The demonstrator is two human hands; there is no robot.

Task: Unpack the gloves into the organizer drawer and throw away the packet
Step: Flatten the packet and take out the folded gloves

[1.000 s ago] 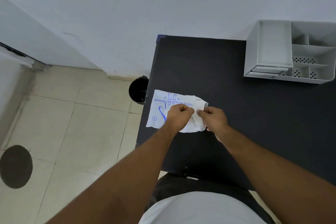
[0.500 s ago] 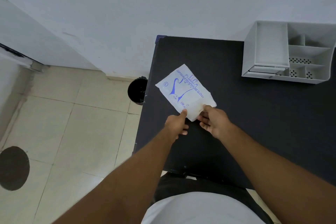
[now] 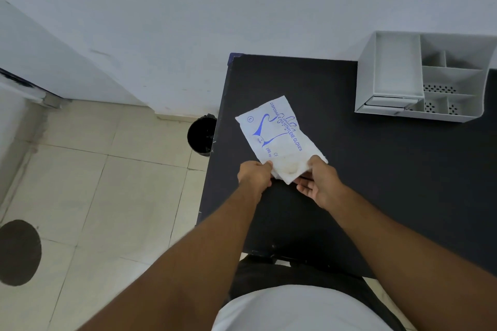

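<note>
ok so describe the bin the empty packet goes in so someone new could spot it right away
Start at the black table against the white wall. Follow its left edge down to the tiled floor, where a small round black bin stands tight against the table's side. It is the only container on the floor; the grey organizer sits up on the tabletop instead.

One packet [image 3: 277, 140] sits near the tabletop's [image 3: 376, 169] left edge, and one organizer [image 3: 425, 76] at its far right corner. Two hands, left [image 3: 255, 176] and right [image 3: 320, 183], are in view. One bin [image 3: 201, 136] stands on the floor.
</note>
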